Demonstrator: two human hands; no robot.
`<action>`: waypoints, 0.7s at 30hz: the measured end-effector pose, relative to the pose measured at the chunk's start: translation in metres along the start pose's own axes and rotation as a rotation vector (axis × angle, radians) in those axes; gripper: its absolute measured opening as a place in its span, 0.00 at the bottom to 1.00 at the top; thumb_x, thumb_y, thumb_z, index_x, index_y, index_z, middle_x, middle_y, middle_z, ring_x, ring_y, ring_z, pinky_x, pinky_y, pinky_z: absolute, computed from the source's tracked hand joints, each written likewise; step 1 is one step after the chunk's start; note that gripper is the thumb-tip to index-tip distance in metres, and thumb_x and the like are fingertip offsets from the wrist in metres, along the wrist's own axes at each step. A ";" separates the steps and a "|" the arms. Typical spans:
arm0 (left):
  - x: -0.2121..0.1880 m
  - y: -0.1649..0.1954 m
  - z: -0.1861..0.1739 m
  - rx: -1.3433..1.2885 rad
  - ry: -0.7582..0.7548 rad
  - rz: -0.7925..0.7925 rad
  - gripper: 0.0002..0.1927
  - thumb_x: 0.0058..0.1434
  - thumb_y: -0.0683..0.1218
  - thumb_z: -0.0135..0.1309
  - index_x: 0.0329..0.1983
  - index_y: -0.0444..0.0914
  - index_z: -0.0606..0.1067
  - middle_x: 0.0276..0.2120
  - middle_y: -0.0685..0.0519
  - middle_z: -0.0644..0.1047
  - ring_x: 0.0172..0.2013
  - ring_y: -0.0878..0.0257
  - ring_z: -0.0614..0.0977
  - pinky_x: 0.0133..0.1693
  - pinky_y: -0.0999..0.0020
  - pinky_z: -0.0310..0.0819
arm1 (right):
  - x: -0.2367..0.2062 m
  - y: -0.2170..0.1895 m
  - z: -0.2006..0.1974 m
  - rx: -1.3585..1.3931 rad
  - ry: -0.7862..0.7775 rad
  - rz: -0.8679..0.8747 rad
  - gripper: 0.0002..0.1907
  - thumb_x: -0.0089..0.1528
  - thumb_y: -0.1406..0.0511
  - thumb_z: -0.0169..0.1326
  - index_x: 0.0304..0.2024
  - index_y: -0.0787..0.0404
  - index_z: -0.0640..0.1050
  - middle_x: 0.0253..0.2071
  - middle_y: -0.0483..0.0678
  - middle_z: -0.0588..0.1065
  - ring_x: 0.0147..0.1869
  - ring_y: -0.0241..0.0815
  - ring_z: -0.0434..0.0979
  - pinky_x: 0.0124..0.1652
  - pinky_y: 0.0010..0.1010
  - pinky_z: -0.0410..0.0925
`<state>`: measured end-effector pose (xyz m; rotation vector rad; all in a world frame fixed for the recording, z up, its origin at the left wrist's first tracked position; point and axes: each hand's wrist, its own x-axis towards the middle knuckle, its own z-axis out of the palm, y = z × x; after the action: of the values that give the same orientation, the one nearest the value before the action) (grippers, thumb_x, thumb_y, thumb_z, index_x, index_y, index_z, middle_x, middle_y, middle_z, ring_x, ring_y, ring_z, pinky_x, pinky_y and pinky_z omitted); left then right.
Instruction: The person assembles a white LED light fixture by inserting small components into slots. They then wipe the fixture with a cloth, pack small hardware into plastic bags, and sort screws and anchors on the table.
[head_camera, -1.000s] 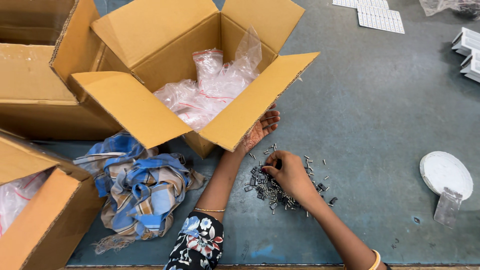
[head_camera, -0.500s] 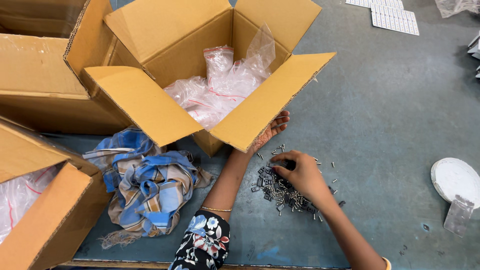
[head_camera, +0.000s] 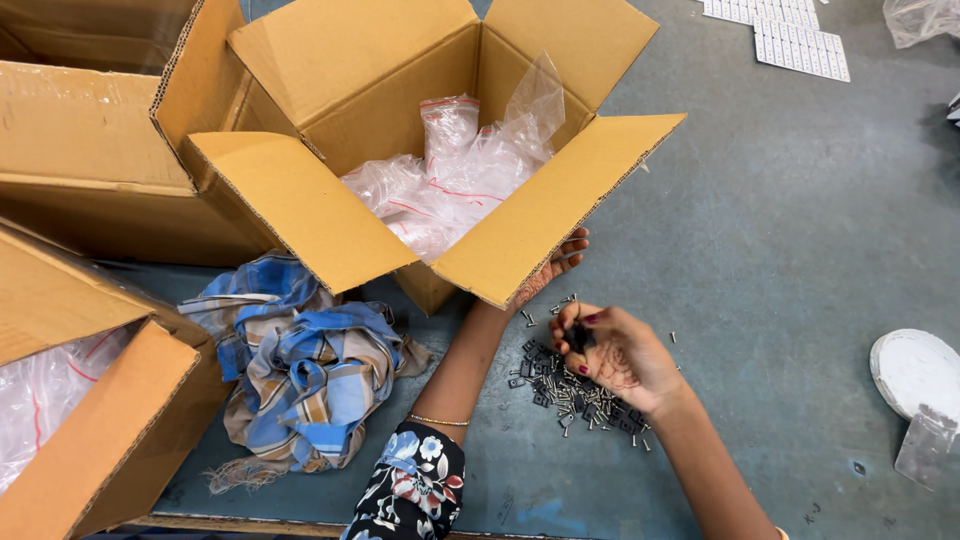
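A pile of small dark metal parts and screws (head_camera: 565, 390) lies on the grey-blue table. My right hand (head_camera: 612, 352) hovers just above the pile, fingers pinched around a few small dark parts. My left hand (head_camera: 550, 268) reaches under the front flap of the open cardboard box (head_camera: 520, 230), palm up and mostly hidden by the flap, with fingers spread. Inside the box are clear plastic bags (head_camera: 450, 180) with red markings.
A blue plaid cloth (head_camera: 300, 360) lies crumpled left of my arm. Another cardboard box (head_camera: 100, 440) with plastic bags stands at lower left, a third (head_camera: 90, 130) at upper left. A white round disc (head_camera: 915, 370) and small plastic bag (head_camera: 925, 445) sit right; white sheets (head_camera: 790, 35) lie far off.
My right hand has lifted off the pile with a few parts pinched in its fingers. My left hand stays under the box flap. The view has shifted slightly.
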<state>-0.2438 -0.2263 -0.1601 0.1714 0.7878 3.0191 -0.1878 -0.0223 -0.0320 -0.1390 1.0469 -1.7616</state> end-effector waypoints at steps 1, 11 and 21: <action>0.000 0.000 0.000 0.013 0.008 0.001 0.17 0.72 0.45 0.52 0.61 0.33 0.71 0.52 0.44 0.78 0.53 0.53 0.79 0.55 0.58 0.75 | 0.002 0.002 0.002 -0.085 0.036 0.006 0.08 0.65 0.67 0.51 0.41 0.68 0.75 0.34 0.47 0.76 0.34 0.37 0.72 0.31 0.27 0.63; -0.002 0.001 -0.003 -0.094 -0.038 0.003 0.22 0.73 0.49 0.48 0.63 0.30 0.69 0.55 0.39 0.76 0.55 0.48 0.78 0.58 0.55 0.74 | 0.004 0.004 0.054 -1.689 0.172 -0.232 0.15 0.60 0.64 0.58 0.49 0.53 0.83 0.36 0.52 0.81 0.40 0.51 0.81 0.44 0.40 0.72; 0.000 0.001 -0.002 -0.077 -0.024 0.003 0.21 0.73 0.49 0.50 0.63 0.31 0.69 0.55 0.39 0.76 0.56 0.48 0.78 0.58 0.54 0.74 | 0.005 -0.001 0.052 -1.681 0.049 -0.250 0.14 0.57 0.64 0.61 0.44 0.61 0.82 0.38 0.54 0.80 0.38 0.54 0.81 0.42 0.42 0.72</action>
<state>-0.2439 -0.2282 -0.1620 0.2078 0.6688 3.0381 -0.1624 -0.0562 -0.0011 -1.2661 2.3324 -0.6087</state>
